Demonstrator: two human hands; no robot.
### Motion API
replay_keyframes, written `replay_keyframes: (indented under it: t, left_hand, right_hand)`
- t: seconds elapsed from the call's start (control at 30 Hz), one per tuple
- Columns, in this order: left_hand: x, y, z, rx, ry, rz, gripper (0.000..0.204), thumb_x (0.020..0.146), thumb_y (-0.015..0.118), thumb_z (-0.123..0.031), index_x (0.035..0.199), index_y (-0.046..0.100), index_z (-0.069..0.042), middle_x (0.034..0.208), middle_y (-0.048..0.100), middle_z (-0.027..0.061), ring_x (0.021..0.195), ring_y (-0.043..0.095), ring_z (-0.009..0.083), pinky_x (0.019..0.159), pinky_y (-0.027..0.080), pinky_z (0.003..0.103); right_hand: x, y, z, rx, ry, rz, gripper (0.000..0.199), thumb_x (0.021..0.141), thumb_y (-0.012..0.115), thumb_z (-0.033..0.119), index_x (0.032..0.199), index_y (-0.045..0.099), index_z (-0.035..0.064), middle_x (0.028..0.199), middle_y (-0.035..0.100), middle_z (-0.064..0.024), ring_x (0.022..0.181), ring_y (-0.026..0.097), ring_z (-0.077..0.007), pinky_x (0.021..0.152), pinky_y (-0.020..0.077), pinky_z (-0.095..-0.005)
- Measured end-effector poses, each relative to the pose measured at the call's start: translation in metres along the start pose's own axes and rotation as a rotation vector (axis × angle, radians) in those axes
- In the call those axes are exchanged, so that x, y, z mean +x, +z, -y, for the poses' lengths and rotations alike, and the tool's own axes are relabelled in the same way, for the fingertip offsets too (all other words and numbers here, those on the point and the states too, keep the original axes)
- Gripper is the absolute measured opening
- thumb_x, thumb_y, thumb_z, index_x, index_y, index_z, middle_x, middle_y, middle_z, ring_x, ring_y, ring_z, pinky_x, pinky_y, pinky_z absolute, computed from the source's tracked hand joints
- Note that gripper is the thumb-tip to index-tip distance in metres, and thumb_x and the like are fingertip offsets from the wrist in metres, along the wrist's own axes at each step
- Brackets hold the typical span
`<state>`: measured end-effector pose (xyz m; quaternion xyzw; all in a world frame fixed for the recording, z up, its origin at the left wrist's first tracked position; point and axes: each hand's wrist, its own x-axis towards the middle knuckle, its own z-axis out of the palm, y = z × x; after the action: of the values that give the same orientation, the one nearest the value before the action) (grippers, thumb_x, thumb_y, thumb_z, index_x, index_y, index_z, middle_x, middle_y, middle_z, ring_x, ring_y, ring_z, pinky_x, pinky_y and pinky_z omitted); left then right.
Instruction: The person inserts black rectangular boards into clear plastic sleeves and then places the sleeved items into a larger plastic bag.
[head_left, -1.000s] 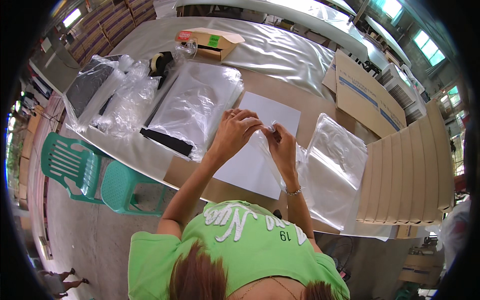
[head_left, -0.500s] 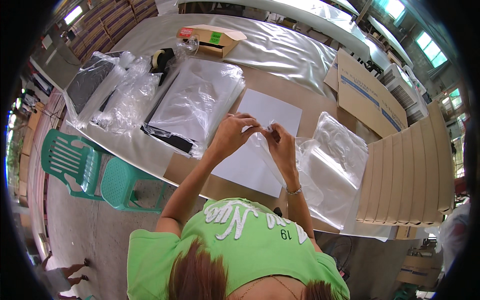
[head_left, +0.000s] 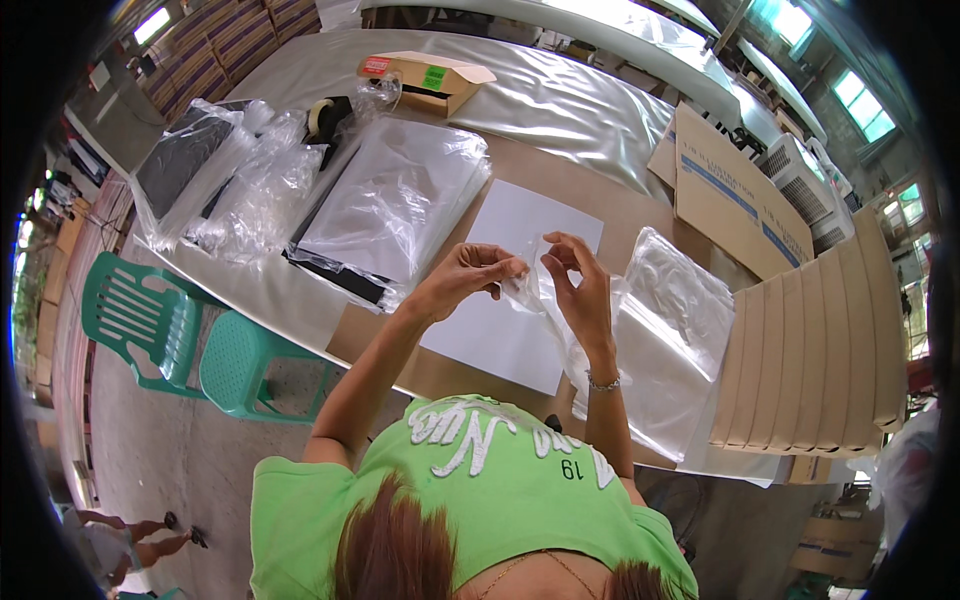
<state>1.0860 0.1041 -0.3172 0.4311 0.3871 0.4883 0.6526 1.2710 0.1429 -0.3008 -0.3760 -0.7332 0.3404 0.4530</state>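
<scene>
Over a white board (head_left: 482, 345) lying on brown cardboard, I hold a thin clear plastic bag (head_left: 527, 292). My left hand (head_left: 468, 275) pinches it between thumb and fingertips. Close beside it, my right hand (head_left: 585, 290) has thumb and forefinger apart, with nothing visible between them. The bag hangs loosely below and behind the right hand toward the right. To the right lies a pile of clear plastic bags (head_left: 665, 335), and to the left a stack of boards in clear plastic (head_left: 375, 215).
Crumpled clear plastic (head_left: 262, 205) and a tape roll (head_left: 322, 118) sit far left. An opened carton (head_left: 430, 85) stands at the back. Brown cartons (head_left: 735, 190) and upright cardboard sheets (head_left: 800, 360) flank the right. Green chairs (head_left: 245, 365) stand at the left edge.
My hands, which were together at the plastic, have drawn apart. The right thumb and forefinger have spread, while the left still pinches the bag, slightly lower.
</scene>
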Motion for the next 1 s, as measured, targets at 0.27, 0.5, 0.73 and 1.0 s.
replay_keyframes:
  t: [0.27, 0.5, 0.73, 1.0]
  left_hand:
    - [-0.004, -0.002, -0.001, 0.078, 0.097, 0.080, 0.015, 0.082, 0.068, -0.023, 0.079, 0.064, -0.009, 0.072, 0.062, -0.0016, 0.064, 0.054, 0.0032, 0.057, 0.041, 0.019]
    - [-0.011, 0.011, -0.013, -0.016, 0.030, 0.011, 0.019, 0.084, 0.067, -0.025, 0.083, 0.067, -0.006, 0.073, 0.063, -0.0013, 0.065, 0.055, 0.0032, 0.059, 0.043, 0.019]
    - [-0.011, 0.010, -0.008, -0.003, 0.083, -0.004, 0.014, 0.080, 0.071, -0.020, 0.079, 0.067, -0.007, 0.070, 0.062, -0.0014, 0.064, 0.053, 0.0042, 0.059, 0.041, 0.020]
    - [-0.010, 0.015, -0.005, -0.033, 0.120, 0.026, 0.009, 0.077, 0.072, -0.011, 0.077, 0.064, -0.006, 0.071, 0.062, -0.0001, 0.065, 0.054, 0.0050, 0.060, 0.042, 0.020]
  right_hand:
    - [0.004, -0.008, 0.030, -0.111, -0.333, 0.212, 0.039, 0.073, 0.066, -0.001, 0.110, 0.059, 0.0085, 0.103, 0.057, -0.0105, 0.096, 0.056, -0.0272, 0.082, 0.0470, -0.0374]
    - [0.007, -0.012, 0.025, -0.119, -0.316, 0.157, 0.036, 0.073, 0.068, 0.002, 0.108, 0.061, 0.0080, 0.101, 0.058, -0.0117, 0.095, 0.057, -0.0281, 0.081, 0.0469, -0.0374]
    - [0.004, -0.011, 0.028, -0.096, -0.301, 0.160, 0.037, 0.072, 0.069, 0.002, 0.107, 0.061, 0.0081, 0.100, 0.058, -0.0113, 0.092, 0.058, -0.0276, 0.078, 0.0477, -0.0371]
    - [0.002, -0.012, 0.023, -0.061, -0.335, 0.161, 0.025, 0.067, 0.071, -0.003, 0.089, 0.066, 0.0064, 0.094, 0.058, -0.0074, 0.090, 0.058, -0.0230, 0.076, 0.0488, -0.0341]
